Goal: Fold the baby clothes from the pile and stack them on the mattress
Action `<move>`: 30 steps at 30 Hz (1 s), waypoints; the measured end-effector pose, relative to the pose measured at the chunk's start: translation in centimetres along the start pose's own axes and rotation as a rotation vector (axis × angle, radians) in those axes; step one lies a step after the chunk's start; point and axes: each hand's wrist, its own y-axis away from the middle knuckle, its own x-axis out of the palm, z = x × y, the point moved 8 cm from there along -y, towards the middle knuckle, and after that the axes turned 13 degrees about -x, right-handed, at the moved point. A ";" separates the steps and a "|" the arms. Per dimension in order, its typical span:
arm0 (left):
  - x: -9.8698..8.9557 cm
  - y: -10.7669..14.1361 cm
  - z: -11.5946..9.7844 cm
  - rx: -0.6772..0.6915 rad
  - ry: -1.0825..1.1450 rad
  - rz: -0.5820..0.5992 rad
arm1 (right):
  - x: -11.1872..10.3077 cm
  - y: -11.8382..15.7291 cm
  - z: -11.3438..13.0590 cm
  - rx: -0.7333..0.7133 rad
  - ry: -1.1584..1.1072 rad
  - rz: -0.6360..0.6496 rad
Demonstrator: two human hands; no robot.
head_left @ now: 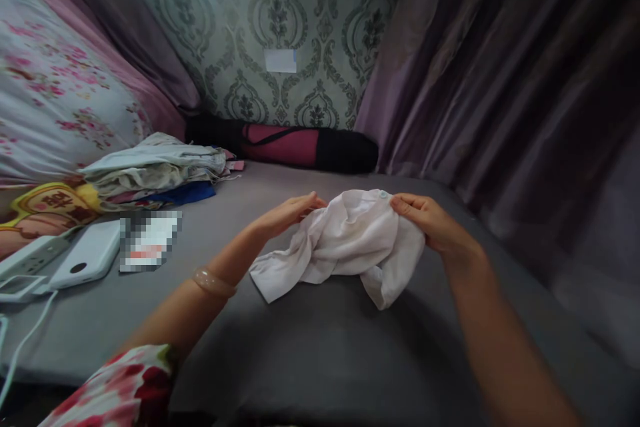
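A small white garment (pixel 350 240) with sleeves and a button near its neckline hangs crumpled just over the grey surface, its lower parts close to or on it. My right hand (pixel 425 217) pinches its upper right edge beside the button, thumb on top. At the garment's upper left is my left hand (pixel 293 213), fingers pointing right and partly hidden behind the cloth. Whether those fingers grip the cloth cannot be made out. A bangle circles my left wrist.
Folded clothes (pixel 160 170) lie in a pile at the left. Nearer are a power bank (pixel 90 253), a power strip (pixel 35 257) and a white cable. A black and maroon roll (pixel 285 145) lies along the wall. Curtains (pixel 500 80) hang at the right.
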 end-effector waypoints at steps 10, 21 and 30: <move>1.4 0.3 -1.4 0.126 -0.229 -0.264 | -0.6 0.9 0.8 -0.020 0.048 -0.036; -2.8 2.7 -5.6 0.199 -0.097 -0.349 | -2.0 0.0 5.5 -0.241 0.461 0.000; -4.8 6.7 -14.9 0.335 -0.284 -0.476 | -1.8 -2.3 10.4 -0.362 0.618 0.032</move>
